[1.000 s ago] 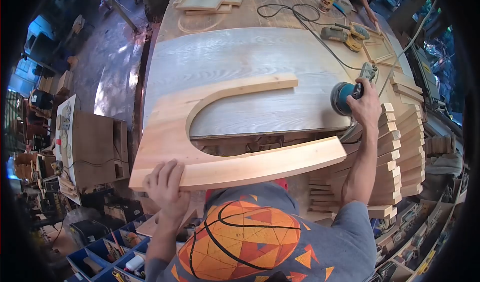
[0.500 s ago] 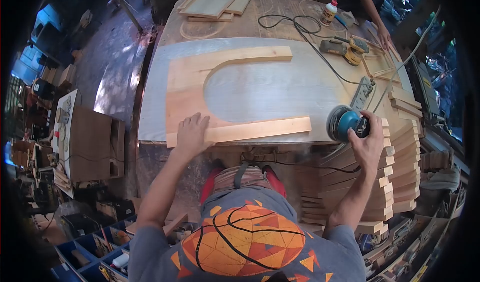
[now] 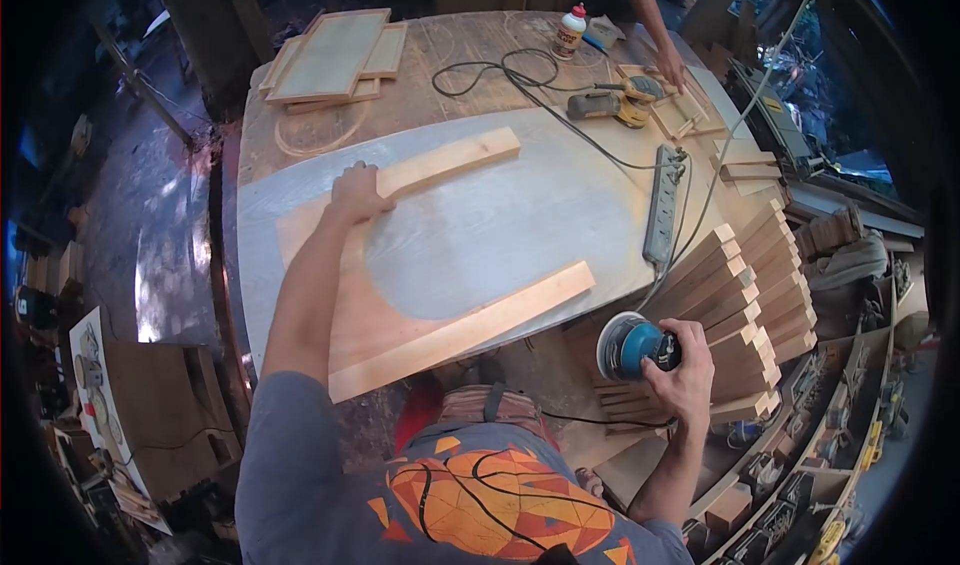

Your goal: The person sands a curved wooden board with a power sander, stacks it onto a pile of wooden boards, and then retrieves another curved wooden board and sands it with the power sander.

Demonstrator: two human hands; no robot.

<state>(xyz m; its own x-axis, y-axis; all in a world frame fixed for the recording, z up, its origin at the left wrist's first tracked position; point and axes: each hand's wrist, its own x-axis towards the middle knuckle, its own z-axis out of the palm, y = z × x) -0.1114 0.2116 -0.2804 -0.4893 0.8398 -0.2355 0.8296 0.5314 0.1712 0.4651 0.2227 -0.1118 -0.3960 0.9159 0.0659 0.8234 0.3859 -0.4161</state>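
A pale U-shaped wooden frame (image 3: 440, 337) lies on a whitish board (image 3: 480, 230), its opening to the right. My left hand (image 3: 360, 195) grips its far side, fingers over the outer edge and thumb at the inner curve; my forearm hides part of the wood. Off the table's near edge, my right hand (image 3: 683, 370) is wrapped round a teal and black orbital sander (image 3: 637, 349). The sander's round pad faces left, apart from the wood.
Stacked wooden pieces (image 3: 735, 315) rise at right. Beyond lie a power strip (image 3: 663, 205), a yellow sander (image 3: 635, 100), cords and a glue bottle (image 3: 570, 33). Framed panels (image 3: 330, 57) lie far left. Another person's hand (image 3: 671, 68) touches small wooden frames (image 3: 690, 115).
My left hand has moved from the near corner of the wooden frame to its far side. The wooden frame sits more angled in view. My right hand has lowered the sander toward me.
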